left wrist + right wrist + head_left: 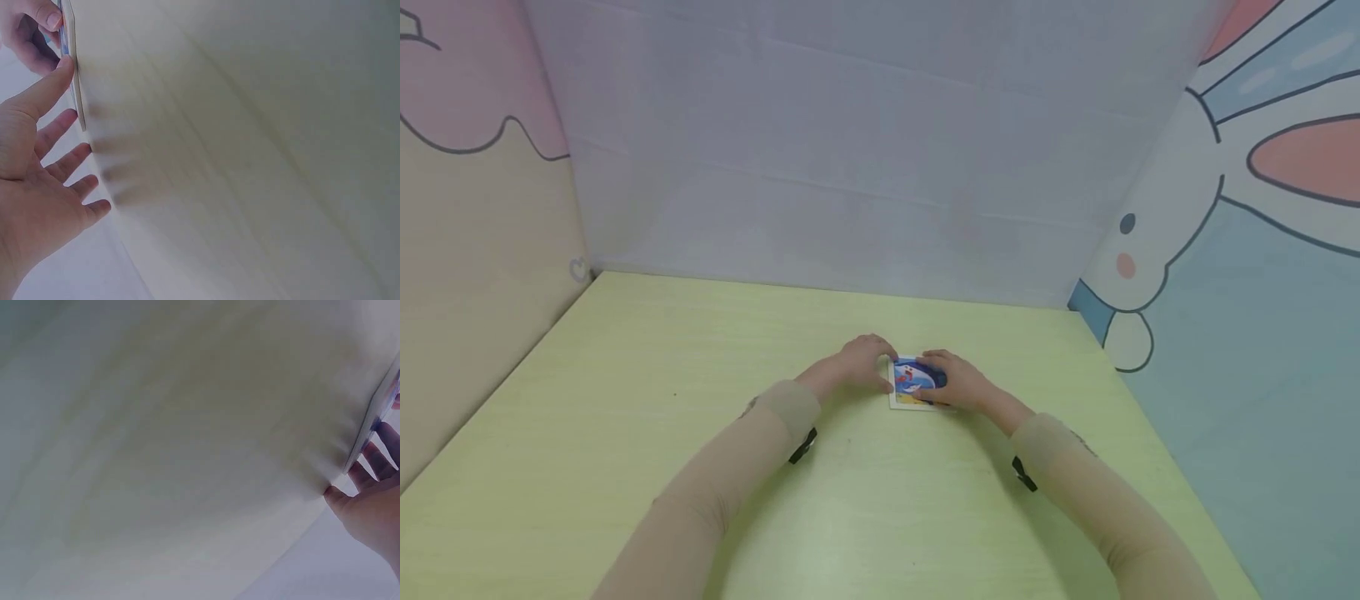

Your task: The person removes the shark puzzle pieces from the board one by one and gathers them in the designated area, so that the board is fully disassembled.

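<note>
A small square picture board [906,383] with a white border and a blue, red and yellow picture lies in the middle of the table. My left hand [859,364] is at its left side, thumb and forefinger at the edge. In the left wrist view the left hand's fingers [69,164] are spread and fairly straight. My right hand [961,383] covers the board's right part, thumb and fingers resting on the picture. The right wrist view shows the board [375,412] nearly edge-on, with the right hand [375,506] fingers spread beside it.
The pale yellow table [662,467] carries only the board and the arms. A pale cloth wall [850,150] rises behind its far edge. Printed panels stand at the left and right, the right one with a cartoon rabbit [1157,225].
</note>
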A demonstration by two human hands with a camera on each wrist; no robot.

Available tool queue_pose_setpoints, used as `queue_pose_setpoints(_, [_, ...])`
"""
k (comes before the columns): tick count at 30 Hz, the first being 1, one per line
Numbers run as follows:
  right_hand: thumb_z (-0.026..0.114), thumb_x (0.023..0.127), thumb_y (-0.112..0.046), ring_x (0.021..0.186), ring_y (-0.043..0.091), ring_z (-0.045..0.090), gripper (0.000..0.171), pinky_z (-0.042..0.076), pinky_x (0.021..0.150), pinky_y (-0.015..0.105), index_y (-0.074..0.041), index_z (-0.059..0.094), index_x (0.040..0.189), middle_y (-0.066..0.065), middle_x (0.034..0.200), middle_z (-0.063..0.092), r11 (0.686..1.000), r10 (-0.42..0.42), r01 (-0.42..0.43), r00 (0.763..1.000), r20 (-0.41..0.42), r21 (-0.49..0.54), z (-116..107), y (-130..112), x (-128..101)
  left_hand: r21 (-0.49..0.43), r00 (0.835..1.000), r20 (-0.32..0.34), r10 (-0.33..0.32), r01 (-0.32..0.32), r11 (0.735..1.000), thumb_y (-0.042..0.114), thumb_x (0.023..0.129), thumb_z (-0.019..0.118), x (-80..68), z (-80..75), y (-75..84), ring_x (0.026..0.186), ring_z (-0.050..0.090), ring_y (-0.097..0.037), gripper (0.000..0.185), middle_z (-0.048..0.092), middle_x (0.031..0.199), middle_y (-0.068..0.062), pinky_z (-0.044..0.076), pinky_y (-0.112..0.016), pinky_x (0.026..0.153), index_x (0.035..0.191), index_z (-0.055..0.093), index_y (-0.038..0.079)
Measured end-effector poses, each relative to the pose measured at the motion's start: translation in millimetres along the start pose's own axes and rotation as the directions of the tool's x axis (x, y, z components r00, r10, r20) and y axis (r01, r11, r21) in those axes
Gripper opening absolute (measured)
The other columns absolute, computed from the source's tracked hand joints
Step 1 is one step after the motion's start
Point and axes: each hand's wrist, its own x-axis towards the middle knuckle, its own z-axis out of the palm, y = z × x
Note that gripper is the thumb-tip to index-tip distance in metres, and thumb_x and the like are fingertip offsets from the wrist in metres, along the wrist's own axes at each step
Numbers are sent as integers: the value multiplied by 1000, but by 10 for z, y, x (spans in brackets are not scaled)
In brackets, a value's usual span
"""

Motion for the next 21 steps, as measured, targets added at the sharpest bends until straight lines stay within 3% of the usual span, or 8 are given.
queue_pose_setpoints(7, [67, 82, -50, 135, 35, 34, 75, 30, 107, 52, -15, 42, 143, 11, 149, 35, 1000, 7, -7, 999, 36, -11, -29, 22, 14, -74, 1000, 16, -22, 23, 997, 32, 78, 76, 23, -19, 9, 136, 29, -34, 56, 37, 147, -10, 25, -53, 109, 128, 55, 19])
queue_pose_setpoints(21, [68, 82, -49, 136, 35, 33, 73, 30, 107, 52, -17, 42, 142, 11, 150, 34, 1000, 9, -9, 1000, 4, 19, 16, 29, -8, -42, 998, 49, -28, 30, 999, 36, 79, 75, 80, -27, -17, 137, 26, -32, 58, 33, 148, -7, 24, -53, 109, 131, 53, 23])
